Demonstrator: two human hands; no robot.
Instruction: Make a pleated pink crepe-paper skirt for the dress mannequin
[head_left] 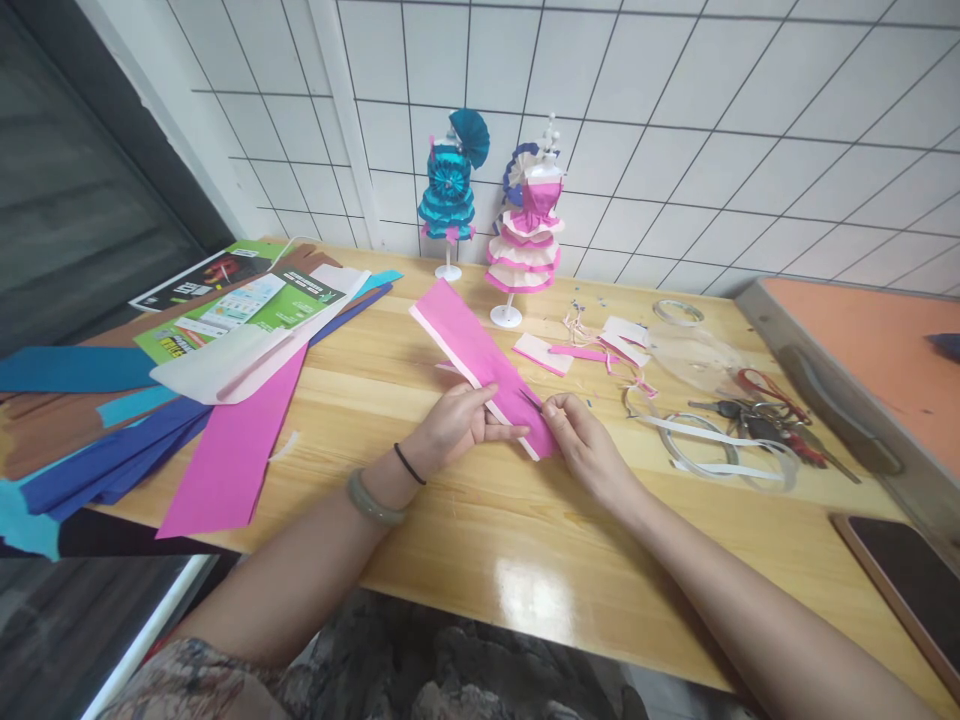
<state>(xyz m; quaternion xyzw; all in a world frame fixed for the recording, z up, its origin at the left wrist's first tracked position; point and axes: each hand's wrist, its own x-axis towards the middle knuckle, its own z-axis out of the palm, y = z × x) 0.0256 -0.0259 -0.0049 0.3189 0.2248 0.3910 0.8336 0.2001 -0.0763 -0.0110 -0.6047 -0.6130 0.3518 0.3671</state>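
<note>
A long pink paper strip with a white edge slants above the table in front of me. My left hand is closed on its lower left edge, thumb on top and fingers beneath. At its near right end, my right hand is closed around small dark scissors. Their thin blades lie over the pink paper; the handles are hidden by my fingers. Beyond the strip stands a mini dress form in tiered pink and white paper, and left of it another dress form in teal paper.
Coloured paper strips and printed packaging lie at the left. At the right are paper scraps, tape rolls, keys and a phone. An orange-topped box borders the table's right side.
</note>
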